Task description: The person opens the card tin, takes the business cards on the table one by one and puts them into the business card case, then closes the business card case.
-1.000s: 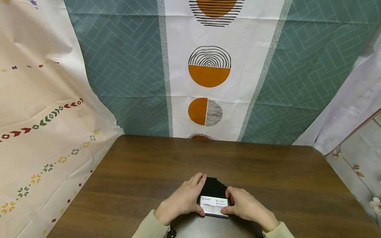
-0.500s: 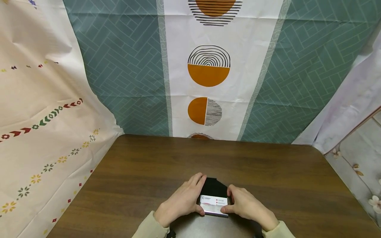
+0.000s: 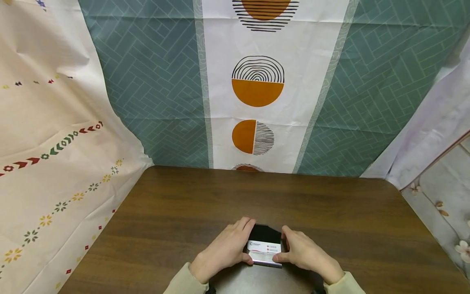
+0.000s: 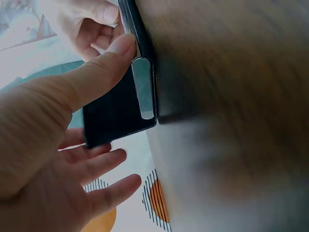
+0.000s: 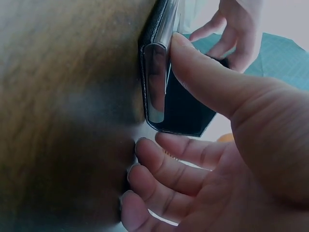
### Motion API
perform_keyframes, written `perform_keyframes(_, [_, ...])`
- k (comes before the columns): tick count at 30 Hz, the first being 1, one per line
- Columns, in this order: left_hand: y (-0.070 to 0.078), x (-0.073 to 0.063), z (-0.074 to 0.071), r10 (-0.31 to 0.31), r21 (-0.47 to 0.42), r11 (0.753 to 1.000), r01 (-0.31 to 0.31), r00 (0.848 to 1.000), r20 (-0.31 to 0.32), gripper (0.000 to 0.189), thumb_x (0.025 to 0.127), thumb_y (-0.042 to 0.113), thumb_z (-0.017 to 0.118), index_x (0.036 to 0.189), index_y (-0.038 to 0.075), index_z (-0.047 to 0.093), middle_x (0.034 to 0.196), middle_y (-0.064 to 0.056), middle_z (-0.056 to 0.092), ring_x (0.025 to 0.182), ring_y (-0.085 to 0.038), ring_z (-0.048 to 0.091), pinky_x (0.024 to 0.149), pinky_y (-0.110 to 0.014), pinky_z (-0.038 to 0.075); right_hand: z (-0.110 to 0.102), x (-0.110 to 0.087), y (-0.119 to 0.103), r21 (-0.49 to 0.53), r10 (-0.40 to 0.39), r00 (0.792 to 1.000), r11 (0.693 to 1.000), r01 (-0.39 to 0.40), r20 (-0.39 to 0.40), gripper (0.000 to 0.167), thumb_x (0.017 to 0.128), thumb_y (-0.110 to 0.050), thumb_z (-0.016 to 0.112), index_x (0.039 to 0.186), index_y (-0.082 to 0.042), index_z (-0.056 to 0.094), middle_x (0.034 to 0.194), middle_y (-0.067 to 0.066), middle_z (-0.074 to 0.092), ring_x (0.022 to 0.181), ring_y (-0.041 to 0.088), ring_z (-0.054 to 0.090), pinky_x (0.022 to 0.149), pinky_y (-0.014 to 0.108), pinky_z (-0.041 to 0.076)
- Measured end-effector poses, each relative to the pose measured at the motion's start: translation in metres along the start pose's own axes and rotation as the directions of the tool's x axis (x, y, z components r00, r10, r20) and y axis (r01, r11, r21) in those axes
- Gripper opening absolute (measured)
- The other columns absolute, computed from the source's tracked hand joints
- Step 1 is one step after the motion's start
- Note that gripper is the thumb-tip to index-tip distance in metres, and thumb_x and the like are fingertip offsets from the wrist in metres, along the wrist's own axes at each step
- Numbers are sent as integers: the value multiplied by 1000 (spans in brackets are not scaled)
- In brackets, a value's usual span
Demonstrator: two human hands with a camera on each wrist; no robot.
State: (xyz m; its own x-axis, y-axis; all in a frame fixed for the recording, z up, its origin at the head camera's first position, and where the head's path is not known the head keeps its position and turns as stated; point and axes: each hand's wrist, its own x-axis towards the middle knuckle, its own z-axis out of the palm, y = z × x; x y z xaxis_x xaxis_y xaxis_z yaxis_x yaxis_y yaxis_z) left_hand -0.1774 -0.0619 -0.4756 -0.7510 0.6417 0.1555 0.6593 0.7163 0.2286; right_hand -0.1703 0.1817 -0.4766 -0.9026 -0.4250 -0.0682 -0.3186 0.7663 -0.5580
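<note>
A black business card case (image 3: 257,265) lies on the table in front of me, its flap (image 3: 264,233) raised at the far side. Inside its shiny metal tray (image 5: 155,87) is a white printed card (image 3: 261,246) with a logo and red marks. My left hand (image 3: 228,247) holds the case from the left, thumb at the near corner and fingers behind the flap, as the left wrist view shows. On the other side my right hand (image 3: 302,251) grips it, thumb over the card's right edge and forefinger by the flap; its other fingers are curled down near the tabletop.
The brown wooden table (image 3: 176,204) extends to both sides and behind the case. A patterned green and white curtain (image 3: 279,122) hangs at its back edge. Cream cloth (image 3: 55,163) drapes on the left, with floral cloth (image 3: 440,204) on the right.
The flap has tipped up a little towards me, so less of it shows from above. Left fingers have followed it slightly; the right hand stays nearly the same.
</note>
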Motion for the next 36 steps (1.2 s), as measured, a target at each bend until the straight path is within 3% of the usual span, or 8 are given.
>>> perform_keyframes(6, [0, 0, 0, 31, 32, 999, -32, 999, 24, 90, 70, 44, 86, 140, 5, 45, 123, -4, 56, 110, -15, 57, 91, -35, 49, -1, -1, 1, -18, -31, 999, 999, 32, 17, 51, 76, -43, 82, 103, -10, 56, 70, -7, 50, 58, 7, 43, 49, 26, 38])
perform_keyframes(10, [0, -1, -2, 72, 71, 995, -76, 996, 50, 76, 72, 44, 84, 131, 8, 53, 112, 1, 59, 97, -10, 60, 86, -32, 50, -2, -2, 1, -13, -21, 999, 1000, 22, 39, 56, 78, -45, 80, 114, -7, 59, 72, -7, 50, 60, 9, 44, 50, 28, 38])
perform_keyframes(14, [-1, -1, -3, 94, 91, 991, -102, 992, 82, 66, 75, 45, 81, 127, 11, 58, 108, 4, 60, 91, -8, 60, 84, -31, 51, -4, -2, -1, -14, 0, 998, 1000, 1, 63, 54, 79, -45, 79, 114, -9, 61, 72, -6, 50, 60, 11, 45, 50, 29, 38])
perform_keyframes(24, [-1, -2, -3, 130, 111, 984, -141, 986, 103, 56, 80, 45, 77, 124, 12, 63, 112, 4, 64, 97, -8, 62, 85, -30, 51, -4, -4, -2, -53, -4, 998, 999, 7, 55, 50, 80, -45, 78, 114, -13, 62, 71, -9, 49, 59, 9, 44, 49, 28, 36])
perform_keyframes(31, [-3, -3, -2, 178, 102, 976, -190, 977, 114, 55, 84, 41, 75, 129, 11, 62, 125, 1, 63, 111, -11, 60, 89, -32, 51, -5, -5, -1, -57, -31, 998, 998, 34, 52, 50, 79, -43, 79, 115, -13, 62, 70, -11, 49, 61, 7, 44, 50, 27, 37])
perform_keyframes(36, [-4, -3, -1, 176, 89, 978, -189, 975, 133, 58, 86, 41, 73, 134, 11, 60, 131, 0, 61, 115, -13, 59, 92, -32, 50, -7, -5, 0, -47, -49, 996, 998, 52, 77, 53, 79, -49, 78, 115, -14, 62, 71, -10, 50, 62, 7, 44, 50, 28, 37])
